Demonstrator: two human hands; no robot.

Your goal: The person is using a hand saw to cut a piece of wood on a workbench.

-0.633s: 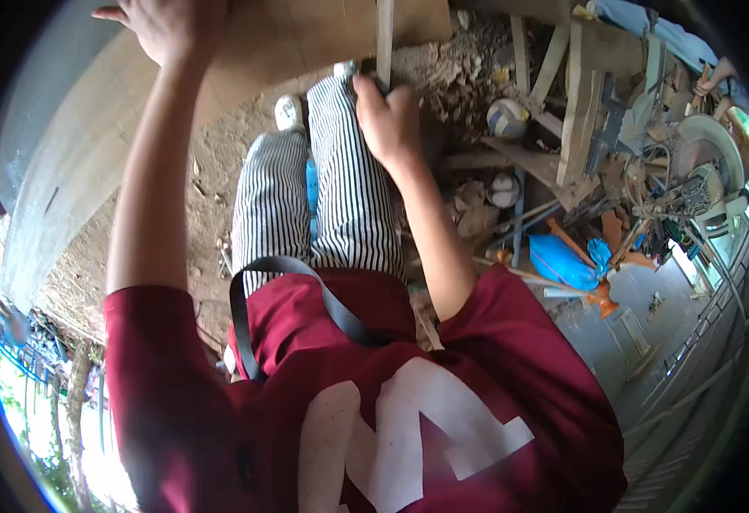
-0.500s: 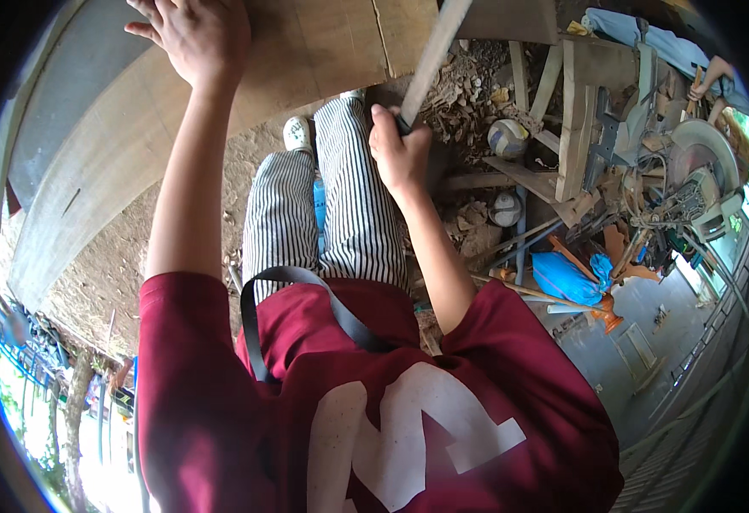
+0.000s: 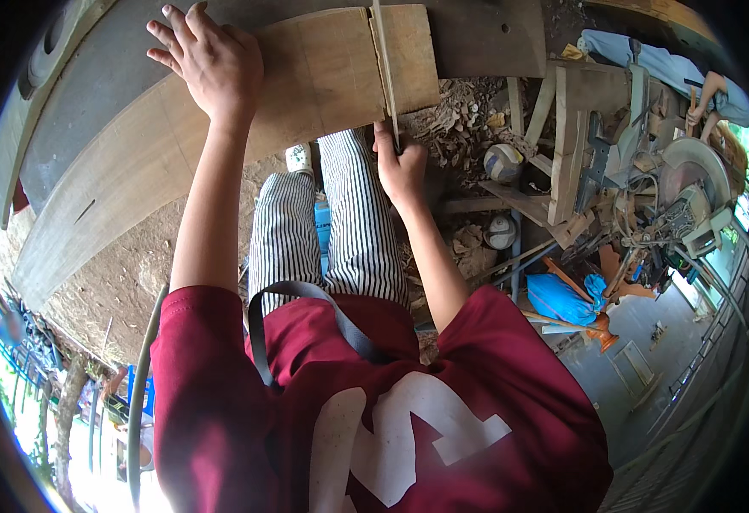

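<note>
My left hand [image 3: 214, 64] presses on a long curved wooden board [image 3: 314, 73], its fingers spread. The board rests on a dark work surface [image 3: 477, 43]. In my right hand [image 3: 404, 169] is a handsaw [image 3: 384, 64], gripped by its handle, which my fingers mostly hide. The saw's blade runs away from me across the board's right part. It lies along a dark split or cut line there, with a short end piece [image 3: 413, 56] to its right. How deep the blade sits cannot be made out.
At right, a co-worker's hands [image 3: 706, 103] are near a machine with a round blade [image 3: 695, 175]. A wooden trestle [image 3: 566, 128], two balls [image 3: 503, 162] and a blue bag [image 3: 554, 297] stand or lie nearby. My striped trouser legs are below the board.
The handsaw has swung left from its slant beyond the board and now lies along the cut line. The board appears lower in view. My left hand stays on it.
</note>
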